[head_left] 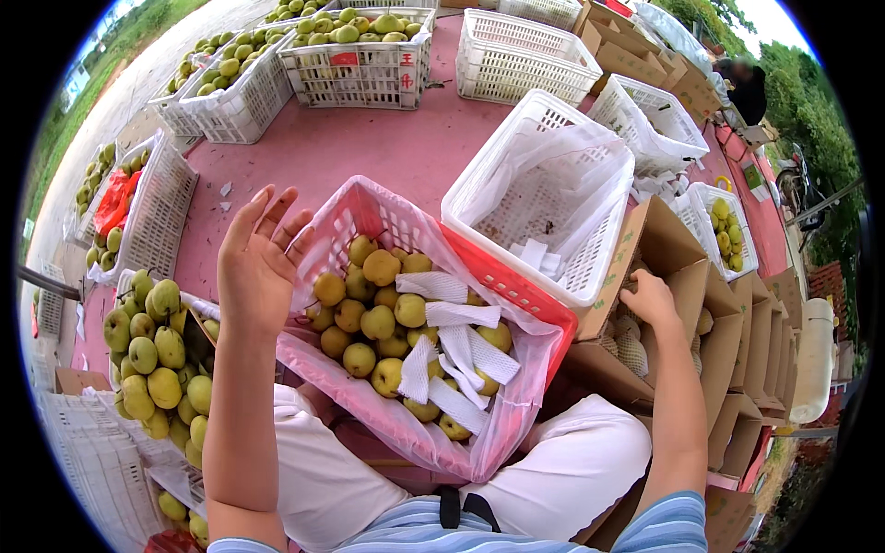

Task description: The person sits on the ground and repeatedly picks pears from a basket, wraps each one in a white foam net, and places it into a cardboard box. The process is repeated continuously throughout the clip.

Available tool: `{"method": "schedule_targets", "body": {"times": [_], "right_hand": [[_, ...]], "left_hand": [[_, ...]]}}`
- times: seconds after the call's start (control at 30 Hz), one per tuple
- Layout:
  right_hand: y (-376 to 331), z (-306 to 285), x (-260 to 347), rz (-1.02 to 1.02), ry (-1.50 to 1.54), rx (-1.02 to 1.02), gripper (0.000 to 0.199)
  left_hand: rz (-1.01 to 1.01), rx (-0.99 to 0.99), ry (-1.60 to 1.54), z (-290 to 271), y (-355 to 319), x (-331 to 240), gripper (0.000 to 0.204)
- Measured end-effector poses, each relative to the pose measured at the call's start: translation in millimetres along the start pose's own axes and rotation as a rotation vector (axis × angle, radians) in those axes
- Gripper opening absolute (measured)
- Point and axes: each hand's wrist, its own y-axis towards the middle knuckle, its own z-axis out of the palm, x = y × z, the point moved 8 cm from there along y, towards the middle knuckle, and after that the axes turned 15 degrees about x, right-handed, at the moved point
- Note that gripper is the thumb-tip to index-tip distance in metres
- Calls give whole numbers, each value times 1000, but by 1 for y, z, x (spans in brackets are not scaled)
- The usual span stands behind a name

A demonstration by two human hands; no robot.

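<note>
Your left hand [261, 276] raised empty, fingers loosely spread; right hand [653, 300] curled into the cardboard carton [666, 235] among foam-netted pears [632, 356], can't tell its hold, probably seating one, which calls for gentle release next; smooth round pears [377, 323] and limp, mesh-textured white foam sleeves [462, 314] lie in the pink-lined crate [359, 405].

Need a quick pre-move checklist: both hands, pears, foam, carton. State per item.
1. Left hand free: ok, raised with fingers spread, nothing in it.
2. Right hand free: cannot tell; it reaches into the carton and its grip is unclear.
3. Carton open at the top: ok, netted pieces show inside.
4. Bare pears available: ok, many in the pink-lined red crate.
5. White foam sleeves tidily stacked: not ok, strewn across the pears.
</note>
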Motion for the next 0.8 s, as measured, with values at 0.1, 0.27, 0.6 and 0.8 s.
{"method": "schedule_targets", "body": {"times": [0.1,0.27,0.6,0.8], "right_hand": [[-63,-80,93,-287,266,-448,22],[-70,36,241,-824,116,44,20],[-32,142,285,-672,399,129,30],[-145,10,270,-766,847,274,27]], "left_hand": [[63,-142,-26,-25,-15,-19,26],[54,-160,-51,-25,-24,-16,24],[-128,-113,140,-9,-42,17,34],[-391,472,579,52,-54,99,41]]}}
